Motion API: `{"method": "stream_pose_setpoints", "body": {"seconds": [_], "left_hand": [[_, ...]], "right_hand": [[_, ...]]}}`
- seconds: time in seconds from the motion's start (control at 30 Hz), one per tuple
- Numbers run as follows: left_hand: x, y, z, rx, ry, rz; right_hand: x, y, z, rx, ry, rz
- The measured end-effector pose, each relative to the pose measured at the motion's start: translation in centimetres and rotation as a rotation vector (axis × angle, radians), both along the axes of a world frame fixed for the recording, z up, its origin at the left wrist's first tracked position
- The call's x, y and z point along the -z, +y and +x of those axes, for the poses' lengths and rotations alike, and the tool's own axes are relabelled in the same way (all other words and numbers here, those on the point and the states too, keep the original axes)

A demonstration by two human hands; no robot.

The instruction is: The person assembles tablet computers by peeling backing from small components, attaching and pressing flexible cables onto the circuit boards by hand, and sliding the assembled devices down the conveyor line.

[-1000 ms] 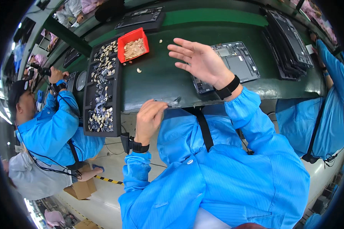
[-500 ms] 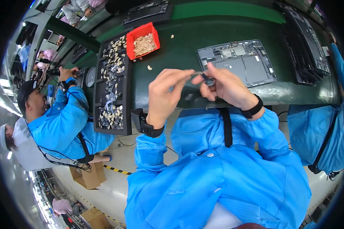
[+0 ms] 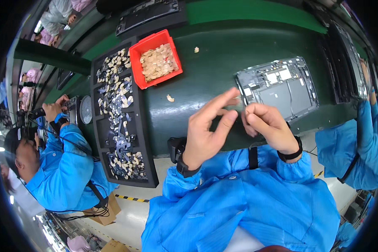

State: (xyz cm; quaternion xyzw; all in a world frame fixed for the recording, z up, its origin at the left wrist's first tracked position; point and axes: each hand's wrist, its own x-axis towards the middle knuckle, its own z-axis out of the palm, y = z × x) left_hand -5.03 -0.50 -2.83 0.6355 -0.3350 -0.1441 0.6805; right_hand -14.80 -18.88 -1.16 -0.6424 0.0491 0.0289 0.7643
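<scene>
My left hand (image 3: 210, 130) hovers over the near edge of the green table, thumb apart and fingers stretched, with nothing visible in it. Just to its right, my right hand (image 3: 269, 126) is closed in a pinch in front of the laptop base. What it pinches, if anything, is too small and hidden to name. The opened grey laptop base (image 3: 300, 98) lies tilted on the table beyond my right hand, its boards and inner parts exposed. My fingers cover its near left corner.
A red bin (image 3: 176, 71) of pale small pieces stands beside a black compartment tray (image 3: 149, 168) full of small parts. Loose pale scraps (image 3: 170, 98) lie on the green table (image 3: 214, 75). Dark laptop parts (image 3: 340, 63) are stacked at right. A co-worker (image 3: 67, 155) works at left.
My hands have drawn apart: the left has opened and come off the small dark part that was between them. My right fingers have curled into a pinch. The whole view has shifted.
</scene>
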Motion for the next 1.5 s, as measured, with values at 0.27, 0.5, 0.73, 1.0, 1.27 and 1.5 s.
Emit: {"method": "stream_pose_setpoints", "body": {"seconds": [0.27,0.5,0.73,1.0,1.27,1.5], "left_hand": [[0.0,1.0,0.9,0.131,0.009,-0.19],[0.1,-1.0,-1.4,0.184,0.103,-0.218],[-0.7,-3.1,-4.2,0.189,0.068,-0.231],[-0.9,-4.4,-5.7,-0.107,0.183,0.053],[0.7,-5.1,-5.2,-0.24,-0.201,0.004],[1.7,-3.8,-4.8,-0.113,-0.243,0.046]], "right_hand": [[-0.9,0.8,-0.5,-0.26,0.14,0.597],[0.3,-0.2,-3.0,-0.207,0.199,0.845],[1.3,-1.4,-6.1,-0.309,0.227,1.075],[0.8,-1.5,-7.0,0.262,-0.118,-0.08],[1.7,-1.6,-6.5,0.327,-0.167,-0.176],[1.7,-1.6,-6.2,0.305,-0.147,-0.547]]}}
